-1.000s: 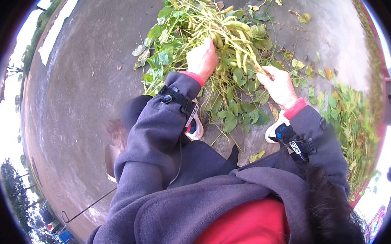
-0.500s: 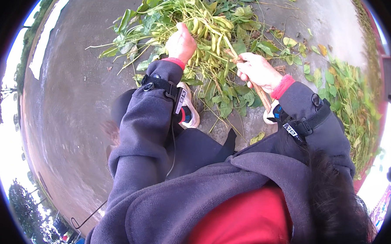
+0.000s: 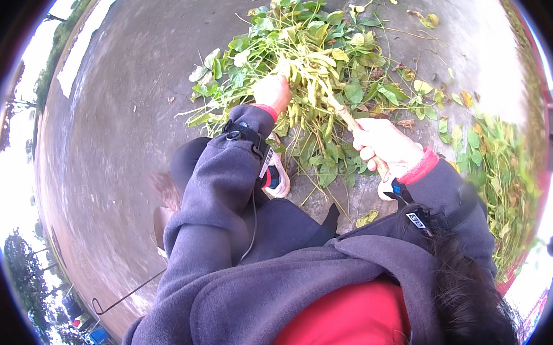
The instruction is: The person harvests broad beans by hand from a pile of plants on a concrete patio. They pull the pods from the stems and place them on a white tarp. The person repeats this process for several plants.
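Observation:
My right hand [image 3: 386, 143] is closed around the thick, pale brown stem [image 3: 345, 116] of a bean plant, and the stem's lower end sticks out below my fist. Plump yellow-green bean pods [image 3: 314, 75] hang in clusters along the plant. On their left side, my left hand [image 3: 274, 92] is closed at the pods and thin stalks, its fingertips partly hidden among them. The plant lies over a leafy heap [image 3: 244, 57] of green and yellowing bean plants on the ground in front of me.
Loose leaves and stalks [image 3: 422, 86] are scattered right of the heap. Another pile of bean plants [image 3: 504, 182] lies along the right edge. My pale shoes [image 3: 280, 179] stand just below the heap. Grey concrete [image 3: 125, 104] stretches to the left, with a bent thin metal rod [image 3: 123, 298] lower down.
Both hands have come nearer to me, the right one also outward with the stem. My left hand's fingers, stretched upward before, are now closed at the pods. The view has shifted slightly.

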